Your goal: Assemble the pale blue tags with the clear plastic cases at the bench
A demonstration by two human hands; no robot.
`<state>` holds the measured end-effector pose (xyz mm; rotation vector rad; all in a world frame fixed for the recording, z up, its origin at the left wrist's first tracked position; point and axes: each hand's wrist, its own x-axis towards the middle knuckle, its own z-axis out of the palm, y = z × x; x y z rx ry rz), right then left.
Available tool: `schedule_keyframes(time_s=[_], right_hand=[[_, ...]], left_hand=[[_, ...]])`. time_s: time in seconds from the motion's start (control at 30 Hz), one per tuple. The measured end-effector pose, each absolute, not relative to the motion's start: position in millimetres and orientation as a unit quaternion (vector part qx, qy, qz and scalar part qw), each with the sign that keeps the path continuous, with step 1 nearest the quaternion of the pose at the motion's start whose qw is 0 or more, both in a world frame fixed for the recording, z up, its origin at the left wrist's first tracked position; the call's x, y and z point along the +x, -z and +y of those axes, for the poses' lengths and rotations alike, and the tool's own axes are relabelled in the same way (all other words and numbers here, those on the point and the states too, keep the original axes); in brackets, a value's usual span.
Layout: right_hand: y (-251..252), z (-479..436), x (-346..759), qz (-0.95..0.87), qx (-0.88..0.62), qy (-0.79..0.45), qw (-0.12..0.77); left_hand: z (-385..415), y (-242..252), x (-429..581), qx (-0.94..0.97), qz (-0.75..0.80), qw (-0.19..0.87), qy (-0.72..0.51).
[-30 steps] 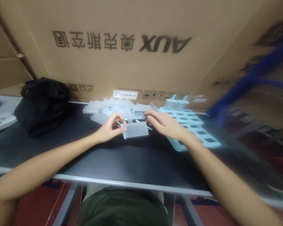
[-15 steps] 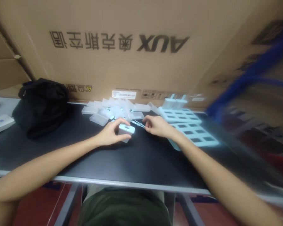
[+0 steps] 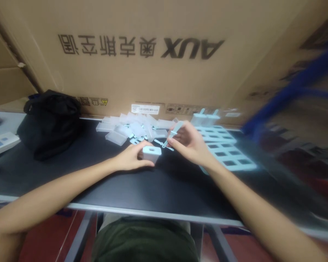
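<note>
My left hand (image 3: pixel 132 158) is closed round a small translucent plastic case (image 3: pixel 152 153), which stands upright on the black table (image 3: pixel 142 185) with a slot in its top. Just right of it, my right hand (image 3: pixel 190 143) is lifted off the table and pinches a thin pale stick (image 3: pixel 172 134) between its fingertips, the stick tilted and hanging above the case. Behind both hands lies a heap of several more translucent cases and sticks (image 3: pixel 131 127). A pale blue tray with rectangular holes (image 3: pixel 229 151) lies to the right, partly hidden by my right wrist.
A black bag (image 3: pixel 50 122) sits at the table's left. A big cardboard box printed AUX (image 3: pixel 164 54) stands along the back edge. A white device with blue buttons (image 3: pixel 0 142) lies far left. A blue bar (image 3: pixel 297 87) slants at the right, blurred.
The case went from lying flat between both hands to standing upright in my left hand. My right hand took a thin stick off the table and raised it above the case.
</note>
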<state>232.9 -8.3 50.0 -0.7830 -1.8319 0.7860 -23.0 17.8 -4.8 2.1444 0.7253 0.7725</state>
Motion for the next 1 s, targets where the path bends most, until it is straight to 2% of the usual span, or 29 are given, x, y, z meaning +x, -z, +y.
schedule_keyframes(time_s=[0.13, 0.4, 0.57, 0.73, 0.87, 1.0], right_hand=[[-50, -21, 219, -0.757, -0.289, -0.33, 0.484], [-46, -21, 217, -0.816, -0.317, -0.212, 0.434], [-43, -22, 213, -0.865, -0.348, -0.1, 0.347], [-29, -29, 196, -0.843, -0.454, -0.092, 0.274], [-20, -31, 186, -0.809, -0.496, -0.119, 0.293], [-23, -26, 187, -0.818, -0.448, -0.129, 0.336]], left_hand=[[16, 1, -23, 0.884, 0.276, 0.301, -0.23], [16, 3, -23, 0.904, 0.307, 0.216, -0.206], [16, 4, -22, 0.899, 0.322, 0.198, -0.222], [14, 6, -24, 0.886, 0.322, 0.209, -0.262], [11, 5, -24, 0.896, 0.332, 0.171, -0.238], [8, 2, -21, 0.919, 0.32, 0.13, -0.192]])
